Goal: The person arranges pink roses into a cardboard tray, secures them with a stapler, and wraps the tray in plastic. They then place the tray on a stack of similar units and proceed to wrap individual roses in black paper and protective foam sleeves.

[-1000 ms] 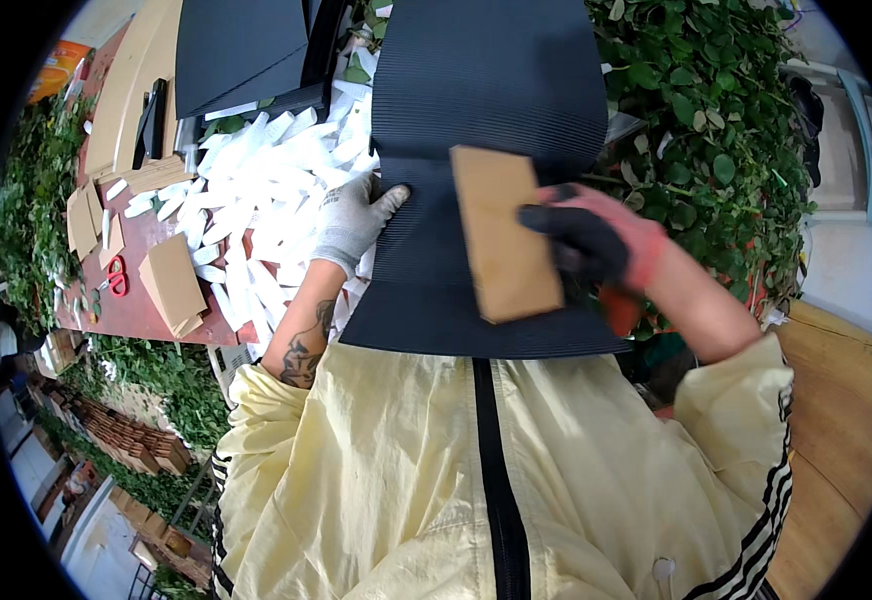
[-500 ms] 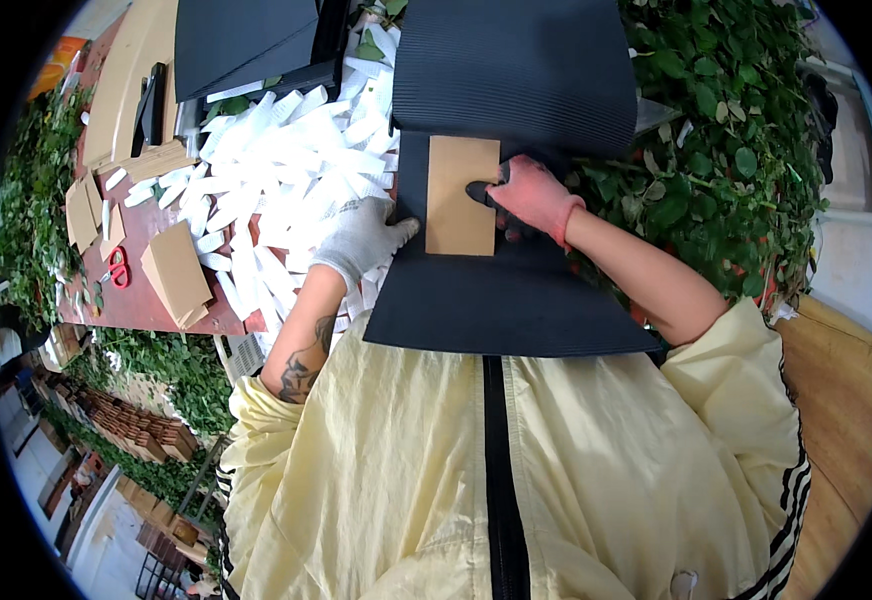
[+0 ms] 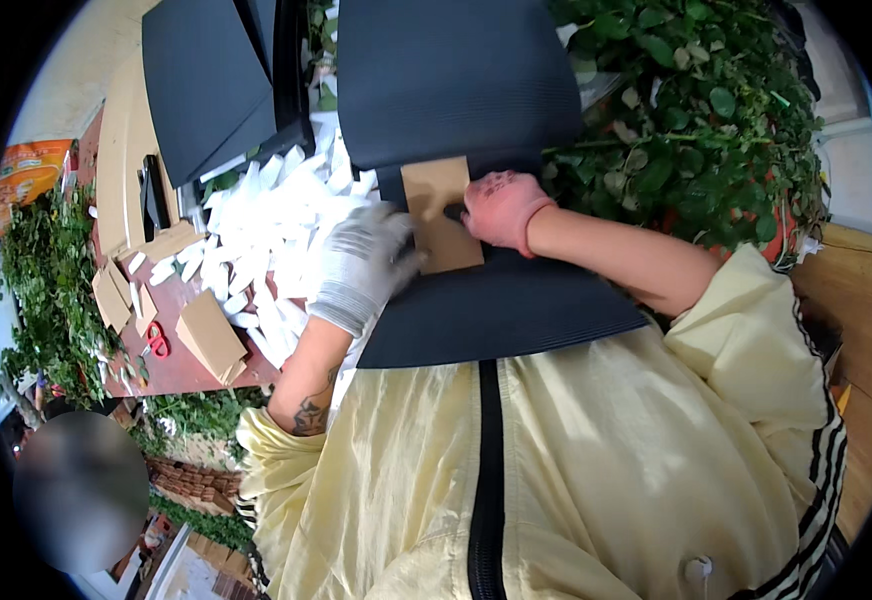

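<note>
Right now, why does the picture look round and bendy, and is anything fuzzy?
Head view: a fisheye lens bends straight edges near the rim, like the black ribbed sheet, and leaves black corners; even daylight, no glare; the left hand and right hand on the brown card look sharp; one blurred patch sits lower left.

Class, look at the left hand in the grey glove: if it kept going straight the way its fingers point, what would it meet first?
The left hand points toward the brown card, which its fingertips already seem to touch. Beyond that lies the right hand, though depth is hard to judge.
</note>
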{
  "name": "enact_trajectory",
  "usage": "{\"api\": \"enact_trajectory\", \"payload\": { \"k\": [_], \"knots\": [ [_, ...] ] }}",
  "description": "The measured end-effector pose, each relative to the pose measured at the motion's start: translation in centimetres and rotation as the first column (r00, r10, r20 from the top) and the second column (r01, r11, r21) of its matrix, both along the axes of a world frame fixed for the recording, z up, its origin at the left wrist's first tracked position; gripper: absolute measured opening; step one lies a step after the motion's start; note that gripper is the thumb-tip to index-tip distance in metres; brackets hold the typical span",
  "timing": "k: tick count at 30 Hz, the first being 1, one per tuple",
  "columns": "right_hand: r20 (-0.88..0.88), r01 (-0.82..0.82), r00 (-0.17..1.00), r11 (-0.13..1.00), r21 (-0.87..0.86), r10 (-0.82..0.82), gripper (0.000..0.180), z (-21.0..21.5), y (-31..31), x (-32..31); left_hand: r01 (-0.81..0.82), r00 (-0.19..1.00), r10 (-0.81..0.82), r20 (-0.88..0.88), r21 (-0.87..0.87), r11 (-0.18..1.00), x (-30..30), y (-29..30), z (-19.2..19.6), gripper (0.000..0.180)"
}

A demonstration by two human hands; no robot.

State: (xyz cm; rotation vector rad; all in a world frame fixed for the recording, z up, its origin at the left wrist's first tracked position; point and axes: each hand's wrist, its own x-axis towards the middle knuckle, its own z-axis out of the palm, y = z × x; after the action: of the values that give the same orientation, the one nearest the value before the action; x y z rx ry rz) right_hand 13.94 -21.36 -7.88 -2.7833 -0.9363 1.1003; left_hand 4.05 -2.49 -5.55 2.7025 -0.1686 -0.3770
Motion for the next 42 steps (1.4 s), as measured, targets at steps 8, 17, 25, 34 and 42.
{"api": "enact_trajectory", "payload": {
  "k": [8,17,25,34,42],
  "knots": [
    [0.369,-0.444,0.871,0.843,0.304,0.325,0.046,11.1,-1.4,0.5,0.326,0.943,-0.333,0.001,0.202,0.923,1.9,-2.3,-1.3,0.058],
    [-0.533,0.116,0.846,0.983,0.143,-0.023,0.060,1.9,4.8,12.8,0.468,0.881,-0.471,-0.043,0.221,0.855,3.6,-2.3,0.9,0.054],
    [-0.489,-0.062,0.870,0.998,0.024,0.066,0.046,-2.4,5.7,13.1,0.505,0.861,-0.466,-0.204,0.228,0.832,4.7,-2.7,1.8,0.054],
    [-0.249,-0.206,0.917,0.903,0.377,0.313,0.043,7.4,3.8,14.8,0.470,0.872,-0.411,-0.265,0.221,0.855,5.5,-2.7,2.0,0.046],
    [0.814,-0.290,0.401,0.901,-0.324,0.422,0.042,10.7,-5.9,34.1,0.526,0.813,-0.451,-0.367,0.133,0.840,7.3,-4.1,5.7,0.048]
  ]
}}
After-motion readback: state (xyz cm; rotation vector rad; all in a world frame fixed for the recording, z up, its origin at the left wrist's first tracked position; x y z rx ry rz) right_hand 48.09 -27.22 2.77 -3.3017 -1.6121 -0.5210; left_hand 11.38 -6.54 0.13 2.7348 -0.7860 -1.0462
